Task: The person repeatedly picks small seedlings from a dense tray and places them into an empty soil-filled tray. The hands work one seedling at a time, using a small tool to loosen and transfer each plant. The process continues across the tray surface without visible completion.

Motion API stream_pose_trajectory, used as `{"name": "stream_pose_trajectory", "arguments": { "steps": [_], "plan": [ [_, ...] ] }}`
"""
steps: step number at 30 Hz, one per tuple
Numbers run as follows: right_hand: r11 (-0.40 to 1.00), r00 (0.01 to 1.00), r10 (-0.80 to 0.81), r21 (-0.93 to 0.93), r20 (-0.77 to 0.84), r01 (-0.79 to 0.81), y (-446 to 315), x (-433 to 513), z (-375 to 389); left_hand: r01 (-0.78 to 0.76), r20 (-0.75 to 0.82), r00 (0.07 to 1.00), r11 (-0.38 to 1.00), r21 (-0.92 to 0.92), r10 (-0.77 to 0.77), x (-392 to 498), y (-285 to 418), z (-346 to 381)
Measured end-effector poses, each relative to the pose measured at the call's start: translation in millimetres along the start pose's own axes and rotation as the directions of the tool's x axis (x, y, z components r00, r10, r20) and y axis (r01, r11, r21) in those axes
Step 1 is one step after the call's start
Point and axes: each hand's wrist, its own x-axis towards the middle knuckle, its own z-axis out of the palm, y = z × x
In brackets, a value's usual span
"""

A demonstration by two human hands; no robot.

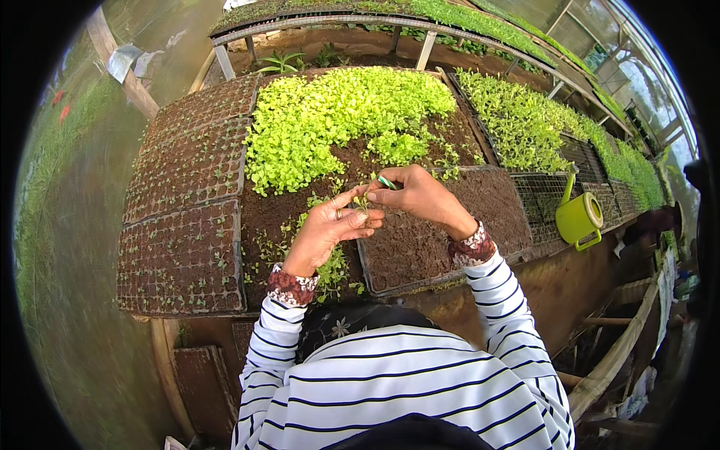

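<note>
Small green seedlings (pixel 360 203) are held between the fingers of my left hand (pixel 332 228), above the soil bed. My right hand (pixel 424 197) meets it from the right, its fingertips close to the seedlings, and grips a thin green-and-white striped stick (pixel 387 182). Below my right hand lies a seedling tray filled with dark soil (pixel 450 242). Beyond both hands grows a dense patch of bright green seedlings (pixel 337 112), with bare soil and loose seedlings at its near side.
Cell trays with small sprouts (pixel 180 259) cover the left side. A yellow-green watering can (pixel 578 219) stands at the right on wire mesh. More seedlings (pixel 512 118) grow at the back right. A raised bench (pixel 337 19) of trays runs behind.
</note>
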Motion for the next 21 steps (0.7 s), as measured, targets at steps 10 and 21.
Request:
{"name": "stream_pose_trajectory", "arguments": {
  "steps": [10,21],
  "plan": [
    [0.957,0.781,-0.284,-0.211,-0.556,0.198,50.7,-82.8,-28.4,-0.057,-0.091,0.994,0.998,-0.01,0.056,53.8,-39.7,87.2],
    [0.668,0.622,-0.63,-0.734,-0.466,0.126,118.4,-124.4,-55.6,-0.002,-0.211,0.977,0.986,-0.167,-0.034,102.0,-71.0,160.8]
  ]
}}
